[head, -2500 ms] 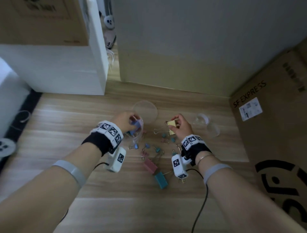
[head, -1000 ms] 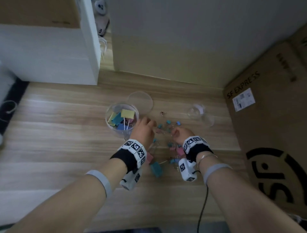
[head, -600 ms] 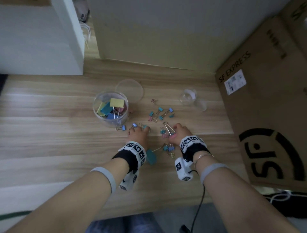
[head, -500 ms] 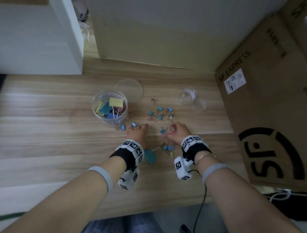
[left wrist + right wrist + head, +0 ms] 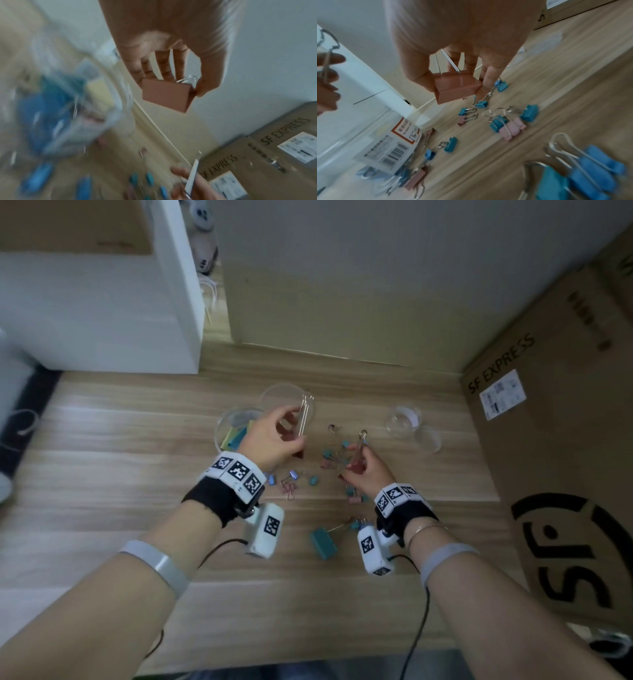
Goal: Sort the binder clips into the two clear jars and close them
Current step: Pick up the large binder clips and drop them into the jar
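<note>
— Hands, both lifted off the floor [image 5: 137,474]: half a second ago they were down among the scattered clips; now each carries one. Do you see which?

— Left hand [image 5: 270,440] pinches a large pink clip [image 5: 166,94] between thumb and fingertips, its wire handles pointing up, just beside the big jar [image 5: 236,429]. Right hand [image 5: 368,470] grips a second large pink clip [image 5: 455,88] the same way, above the pile of small clips [image 5: 329,457].

— And the jars?

— Big jar stands open, already holding several large clips; its lid [image 5: 286,402] lies behind it. Small jar [image 5: 400,422] lies well to the right, seemingly empty.

— Meaning?

— Large ones are nearly sorted, I judge: one teal clip [image 5: 323,542] remains. Small clips and both lids are still to do.
</note>
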`<state>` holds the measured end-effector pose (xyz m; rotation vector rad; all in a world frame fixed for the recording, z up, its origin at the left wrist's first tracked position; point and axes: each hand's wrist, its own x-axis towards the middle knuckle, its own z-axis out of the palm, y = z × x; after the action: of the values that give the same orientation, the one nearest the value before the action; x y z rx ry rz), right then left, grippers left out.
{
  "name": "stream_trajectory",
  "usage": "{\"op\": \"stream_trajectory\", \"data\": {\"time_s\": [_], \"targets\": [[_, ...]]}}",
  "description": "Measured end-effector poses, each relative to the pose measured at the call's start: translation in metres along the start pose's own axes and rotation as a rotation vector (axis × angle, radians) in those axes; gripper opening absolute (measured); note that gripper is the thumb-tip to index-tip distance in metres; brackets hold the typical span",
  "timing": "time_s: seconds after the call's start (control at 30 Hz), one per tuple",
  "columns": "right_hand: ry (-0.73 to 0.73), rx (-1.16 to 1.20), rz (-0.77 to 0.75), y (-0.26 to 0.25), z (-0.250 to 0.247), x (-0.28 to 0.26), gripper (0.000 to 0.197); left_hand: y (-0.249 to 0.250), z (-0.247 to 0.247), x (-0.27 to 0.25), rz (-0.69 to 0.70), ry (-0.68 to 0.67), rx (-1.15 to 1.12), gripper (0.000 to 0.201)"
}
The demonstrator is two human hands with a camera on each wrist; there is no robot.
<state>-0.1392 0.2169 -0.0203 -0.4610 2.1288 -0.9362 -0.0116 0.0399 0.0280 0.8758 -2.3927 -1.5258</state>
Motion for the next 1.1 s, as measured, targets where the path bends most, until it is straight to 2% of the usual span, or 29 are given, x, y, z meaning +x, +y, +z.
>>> {"op": "stream_trajectory", "data": {"time_s": [0.07,0.13,0.23,0.3,0.37,0.5,0.53,0.6,0.67,0.7,0.83,0.9,1.1], "targets": [[0.013,-0.006,0.006,-0.007,0.004,0.005,0.053,-0.003,-0.024,0.007,-0.029,0.013,0.164,0.051],[0.035,-0.074,-0.049,-0.014,0.01,0.01,0.06,-0.01,-0.039,0.013,-0.097,-0.057,0.399,0.054],[0.045,-0.131,-0.124,-0.024,0.016,0.016,0.056,-0.02,-0.043,0.017,-0.187,-0.208,0.708,0.048],[0.04,-0.158,-0.155,-0.031,0.021,0.019,0.054,-0.025,-0.039,0.02,-0.189,-0.233,0.85,0.041],[0.017,-0.178,-0.185,-0.041,0.025,0.021,0.053,-0.031,-0.034,0.024,-0.193,-0.239,0.89,0.042],[-0.045,-0.212,-0.247,-0.07,0.034,0.022,0.055,-0.042,-0.034,0.028,-0.155,-0.188,0.773,0.049],[-0.051,-0.236,-0.266,-0.079,0.036,0.022,0.056,-0.044,-0.036,0.027,-0.131,-0.109,0.7,0.043],[-0.046,-0.281,-0.347,-0.097,0.043,0.022,0.056,-0.044,-0.044,0.022,-0.095,0.162,0.509,0.026],[-0.057,-0.287,-0.425,-0.115,0.053,0.019,0.053,-0.044,-0.053,0.017,-0.116,0.407,0.349,0.021],[-0.073,-0.316,-0.447,-0.123,0.06,0.019,0.05,-0.046,-0.057,0.016,-0.154,0.451,0.298,0.023],[-0.169,-0.754,-0.441,-0.142,0.087,0.022,0.037,-0.061,-0.064,0.013,-0.33,0.381,0.19,0.03],[-0.192,-0.931,-0.441,-0.145,0.097,0.025,0.031,-0.065,-0.063,0.012,-0.349,0.342,0.18,0.031],[-0.237,-1.127,-0.389,-0.154,0.108,0.029,0.029,-0.074,-0.054,0.012,-0.321,0.272,0.163,0.034]]}}
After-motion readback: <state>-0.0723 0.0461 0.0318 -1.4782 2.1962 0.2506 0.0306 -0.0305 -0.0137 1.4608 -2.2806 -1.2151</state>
